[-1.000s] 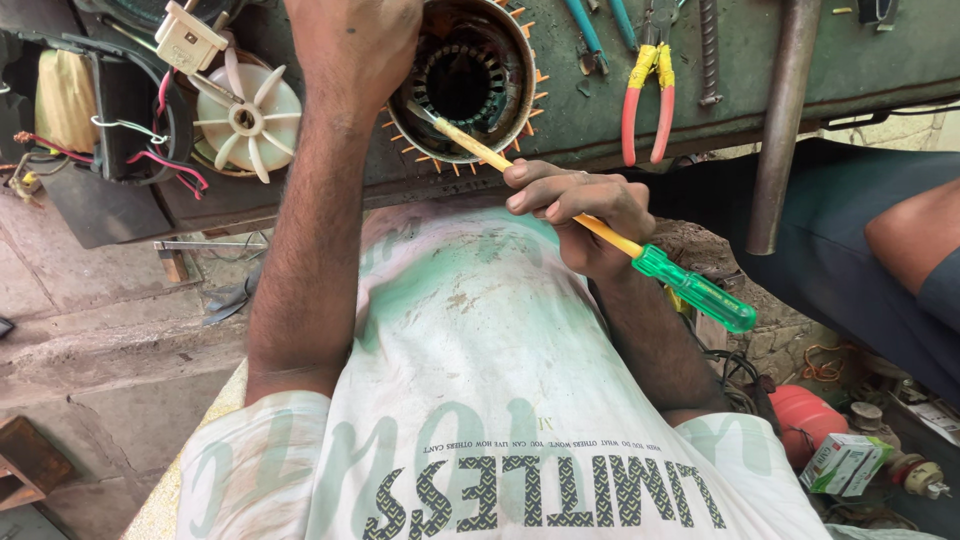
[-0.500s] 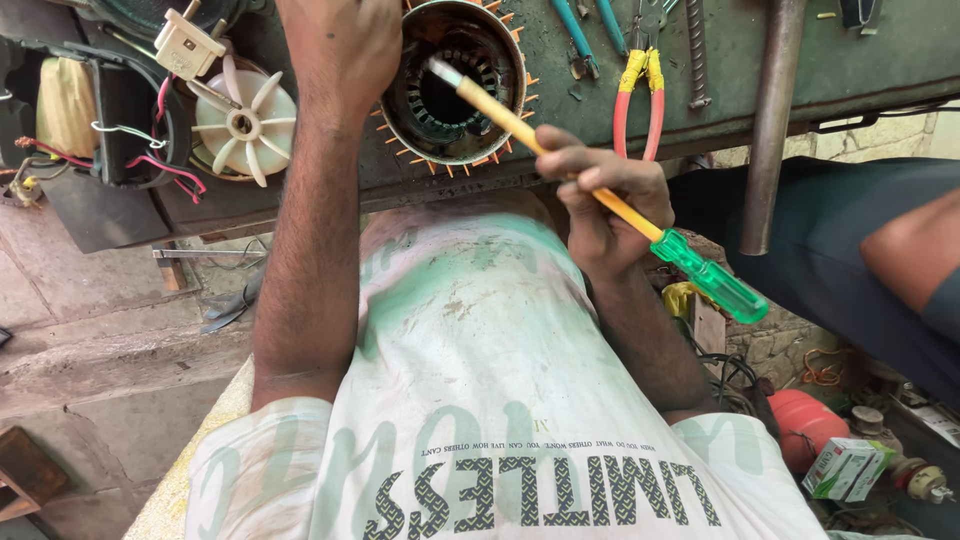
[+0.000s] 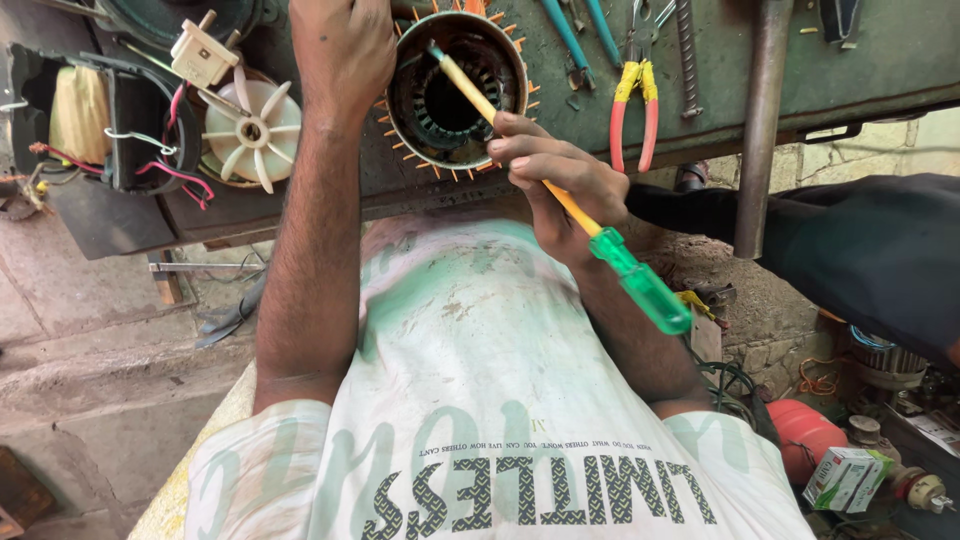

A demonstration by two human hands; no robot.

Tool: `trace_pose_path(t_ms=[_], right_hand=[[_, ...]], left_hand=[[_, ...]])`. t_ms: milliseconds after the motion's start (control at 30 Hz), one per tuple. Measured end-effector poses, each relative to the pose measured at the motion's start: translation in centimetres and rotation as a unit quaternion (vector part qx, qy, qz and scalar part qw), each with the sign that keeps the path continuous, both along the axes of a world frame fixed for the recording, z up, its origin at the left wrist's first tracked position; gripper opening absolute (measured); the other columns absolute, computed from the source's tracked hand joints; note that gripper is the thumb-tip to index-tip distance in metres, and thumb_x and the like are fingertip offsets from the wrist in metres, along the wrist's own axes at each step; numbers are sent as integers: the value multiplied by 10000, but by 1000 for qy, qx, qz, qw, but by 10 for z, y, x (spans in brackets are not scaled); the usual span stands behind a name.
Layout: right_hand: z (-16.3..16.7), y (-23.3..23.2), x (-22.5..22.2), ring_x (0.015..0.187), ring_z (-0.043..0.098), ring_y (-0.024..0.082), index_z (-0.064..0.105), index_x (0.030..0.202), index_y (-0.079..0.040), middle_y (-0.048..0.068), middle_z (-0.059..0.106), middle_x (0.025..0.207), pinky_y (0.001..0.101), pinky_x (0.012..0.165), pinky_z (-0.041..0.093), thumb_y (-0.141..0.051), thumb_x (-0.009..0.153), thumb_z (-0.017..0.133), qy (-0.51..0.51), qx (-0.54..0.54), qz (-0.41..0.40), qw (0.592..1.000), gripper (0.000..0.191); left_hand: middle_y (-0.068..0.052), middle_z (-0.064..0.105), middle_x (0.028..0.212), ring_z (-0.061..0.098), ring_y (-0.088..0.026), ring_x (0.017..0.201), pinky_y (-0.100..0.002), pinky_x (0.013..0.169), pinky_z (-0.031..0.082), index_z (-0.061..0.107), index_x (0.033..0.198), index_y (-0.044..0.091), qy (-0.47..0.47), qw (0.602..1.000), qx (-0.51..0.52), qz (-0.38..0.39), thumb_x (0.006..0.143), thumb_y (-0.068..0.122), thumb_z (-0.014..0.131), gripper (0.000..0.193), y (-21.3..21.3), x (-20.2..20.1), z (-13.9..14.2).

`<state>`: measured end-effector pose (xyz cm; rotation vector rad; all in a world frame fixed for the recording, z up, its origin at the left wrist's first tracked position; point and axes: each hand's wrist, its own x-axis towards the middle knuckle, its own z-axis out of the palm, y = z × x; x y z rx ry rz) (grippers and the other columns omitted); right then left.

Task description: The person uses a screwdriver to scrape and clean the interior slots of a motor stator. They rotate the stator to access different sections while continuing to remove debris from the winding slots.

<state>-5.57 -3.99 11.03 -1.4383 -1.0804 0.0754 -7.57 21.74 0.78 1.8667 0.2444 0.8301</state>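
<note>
The left hand (image 3: 345, 50) lies on the outer wall of the round motor shell (image 3: 455, 90), fingers wrapped over the far side and closed on it, so the shell is kept steady on the green worktop (image 3: 880, 60). The right hand (image 3: 560, 185) is closed around a screwdriver (image 3: 590, 235) with a yellow shaft and a clear green handle. Its fingers pinch the shaft near the middle, and the handle sticks out free toward the body. The tip of the screwdriver is inside the opening of the shell, close to the upper inner rim.

The shell stands at the near edge of the worktop, with its open side toward the camera. Inside I see a dark ring of metal teeth, and I can make out no wire coils between them. Around the outer edge many small orange strips stick out like rays. In my judgement the work inside the shell is in the middle: the shell is already open and seems stripped of wire, but the tool is at work in there and nothing new is put in.

To the left, a black box (image 3: 110, 125) holds a yellow roll and loose red and white wires. Beside it lies a white fan wheel (image 3: 255, 130) in a round housing. Right of the shell, pliers (image 3: 635, 110) with red and yellow handles lie on the worktop.
</note>
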Motion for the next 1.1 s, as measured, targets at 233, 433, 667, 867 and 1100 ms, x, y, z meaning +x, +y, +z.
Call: trace_pose_path(t_ms=[233, 433, 667, 867, 1100], right_hand=[[15, -7, 6, 1134, 742, 329, 593, 1134, 17, 214, 740, 1079, 504, 1049, 614, -19, 1072, 629, 16, 38, 19, 999, 80], [30, -1, 15, 1169, 742, 358, 599, 1118, 26, 209, 751, 1097, 463, 1067, 642, -14, 1087, 631, -46, -59, 29, 997, 60], [31, 9, 38, 1162, 736, 311, 641, 1181, 30, 196, 748, 1143, 437, 1075, 616, -25, 1101, 634, 9, -33, 53, 998, 98], [23, 11, 63, 1158, 738, 277, 641, 1185, 28, 197, 747, 1142, 425, 1068, 628, 21, 1098, 669, 58, -10, 45, 997, 91], [19, -18, 58, 1154, 732, 256, 580, 1209, 2, 190, 734, 1172, 432, 1131, 601, 14, 1122, 624, 81, 36, 5, 996, 98]], left_hand=[[-34, 629, 671, 577, -130, 586, -296, 563, 490, 663, 888, -25, 54, 997, -24, 45, 1117, 82, 598, 261, -6, 2, 15], [-57, 603, 638, 556, -146, 547, -327, 512, 447, 666, 854, -21, 73, 995, -9, 60, 1116, 89, 591, 294, -8, 10, 17], [-41, 582, 619, 556, -146, 517, -331, 473, 429, 642, 824, -3, 58, 994, 62, 64, 1091, 57, 582, 281, -8, 17, -4], [-54, 661, 715, 649, -179, 599, -349, 531, 496, 684, 888, 14, 27, 995, 79, 48, 1072, 40, 573, 217, -13, 20, 13], [-100, 751, 925, 737, -293, 836, -422, 740, 562, 712, 1059, 50, 71, 992, 94, 37, 1063, 104, 705, 54, -19, 10, 67]])
